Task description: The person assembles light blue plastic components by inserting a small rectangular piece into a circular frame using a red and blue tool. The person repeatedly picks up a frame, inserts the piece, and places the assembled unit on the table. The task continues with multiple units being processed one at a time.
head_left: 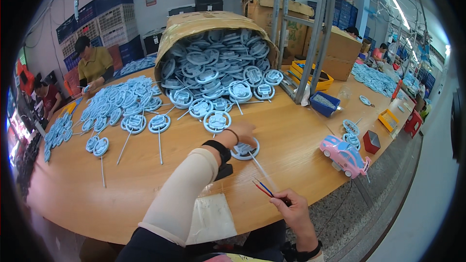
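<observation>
My left hand [242,133] reaches across to a light blue toy steering wheel [245,150] with a pale rod, its fingers closed at the far rim and partly hidden. The rod slants toward my right hand [295,213], looking blurred. Pinched in that right hand is a pair of wires [263,188], one red and one blue, bare at the tips, coming from a dark cable end. The tips are apart from the wheel. Another toy steering wheel [217,122] lies just beyond my left wrist, face up.
A large carton [194,21] on its side spills many wheels onto the wooden table [131,204]. More wheels [121,98] are heaped at left, near a seated person [94,63]. At right are a pink toy car [343,156], a blue bin [324,104] and a metal post [315,39].
</observation>
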Tool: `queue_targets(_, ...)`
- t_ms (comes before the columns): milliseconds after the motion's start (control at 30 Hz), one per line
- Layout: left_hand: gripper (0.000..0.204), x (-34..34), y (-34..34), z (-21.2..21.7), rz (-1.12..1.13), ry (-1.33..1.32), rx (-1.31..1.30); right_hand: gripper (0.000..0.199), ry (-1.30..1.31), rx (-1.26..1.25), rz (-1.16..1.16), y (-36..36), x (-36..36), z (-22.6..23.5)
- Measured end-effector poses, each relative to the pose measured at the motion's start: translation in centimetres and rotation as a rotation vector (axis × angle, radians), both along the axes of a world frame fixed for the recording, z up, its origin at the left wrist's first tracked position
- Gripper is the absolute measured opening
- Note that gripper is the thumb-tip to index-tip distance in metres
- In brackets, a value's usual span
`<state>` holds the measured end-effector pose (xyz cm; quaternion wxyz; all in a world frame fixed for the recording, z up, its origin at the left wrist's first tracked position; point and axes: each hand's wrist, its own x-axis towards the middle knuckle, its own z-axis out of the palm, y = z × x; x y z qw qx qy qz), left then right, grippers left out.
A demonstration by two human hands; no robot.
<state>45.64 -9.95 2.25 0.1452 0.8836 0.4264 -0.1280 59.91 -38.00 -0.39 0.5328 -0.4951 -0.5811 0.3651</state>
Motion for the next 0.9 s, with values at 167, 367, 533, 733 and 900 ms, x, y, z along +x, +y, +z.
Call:
queue_targets(167, 0.069, -5.8, -1.6, -1.5, -0.007, -0.093, 0.138, 0.009, -0.02, -0.038, 0.056, 0.3, -0.8, 0.1)
queue_targets(367, 0.067, -9.0, -5.1, 0.5, 0.212, -0.07, -0.216, 0.011, -0.106, 0.045, 0.088, 0.8, -2.8, 0.3)
queue_targets(533, 0.044, -11.9, -9.0, -1.6, 0.276, -0.604, -0.66, 0.01, -0.352, 0.044, 0.044, 1.6, -3.2, 0.5)
queue_targets(733, 0.024, -11.7, -16.4, -3.2, 0.502, -1.236, -0.812, 0.008, -0.473, 0.121, -0.013, 1.5, -3.7, 0.6)
queue_targets(900, 0.026, -11.2, -18.3, -3.0, 0.636, -1.43, -0.932, 0.009, -0.485, 0.114, 0.015, 1.6, -3.4, 1.3)
